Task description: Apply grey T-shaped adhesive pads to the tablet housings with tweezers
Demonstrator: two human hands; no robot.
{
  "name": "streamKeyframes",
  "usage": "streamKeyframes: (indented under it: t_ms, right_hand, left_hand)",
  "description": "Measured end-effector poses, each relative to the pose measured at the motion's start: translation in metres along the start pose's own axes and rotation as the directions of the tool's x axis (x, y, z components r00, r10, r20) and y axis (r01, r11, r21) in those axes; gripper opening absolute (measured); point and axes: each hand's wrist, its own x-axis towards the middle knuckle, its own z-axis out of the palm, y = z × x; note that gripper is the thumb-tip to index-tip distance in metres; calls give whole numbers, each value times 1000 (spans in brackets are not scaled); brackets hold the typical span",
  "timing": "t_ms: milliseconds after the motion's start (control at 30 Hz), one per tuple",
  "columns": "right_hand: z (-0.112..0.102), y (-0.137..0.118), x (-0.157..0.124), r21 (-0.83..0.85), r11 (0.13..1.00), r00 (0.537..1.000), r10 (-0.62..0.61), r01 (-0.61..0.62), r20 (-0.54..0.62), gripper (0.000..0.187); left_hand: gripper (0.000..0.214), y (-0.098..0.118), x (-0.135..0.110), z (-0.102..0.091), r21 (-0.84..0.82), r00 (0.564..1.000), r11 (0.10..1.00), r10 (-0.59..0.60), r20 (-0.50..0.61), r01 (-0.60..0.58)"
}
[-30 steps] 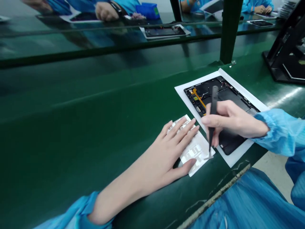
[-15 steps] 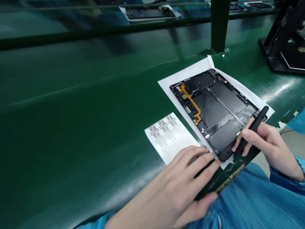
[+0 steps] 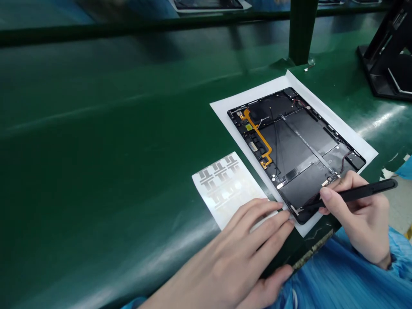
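the right hand is pinching black tweezers in a narrow grip, their tips holding a tiny pale strip at the lower corner of the open tablet. the tablet is lying on white paper right of centre. the left hand is resting flat, fingers together, over the foil sticker sheet on the green bench.

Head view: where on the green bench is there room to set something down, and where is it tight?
The green mat lies bare left of the label sheet and between the white paper and the dark rail. It is crowded at the near corner of the tablet housing, where the left hand, right hand and tweezers meet.
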Motion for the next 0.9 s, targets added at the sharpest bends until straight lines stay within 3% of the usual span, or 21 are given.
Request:
streamKeyframes:
  t_ms: [233,400,567,767,900]
  right_hand:
    - [1,1,-2,-16,1000,996,-18,20,84,24]
    - [4,0,-1,-47,996,996,-76,79,48,25]
    - [3,2,-3,-29,997,998,-65,65,16,25]
    - [3,5,-7,-7,1000,1000,-23,23,0,23]
    - [2,4,-7,-3,1000,1000,-6,6,14,24]
  left_hand:
    - [32,-1,-1,-2,14,1000,1000,0,-4,1]
    - [31,0,1,-5,36,1000,999,19,24,-20]
    - [35,0,0,-1,-16,999,1000,-17,-40,16]
    - [28,-3,6,-13,11,998,999,35,60,-35]
    - [29,-2,8,-15,15,997,999,37,64,-38]
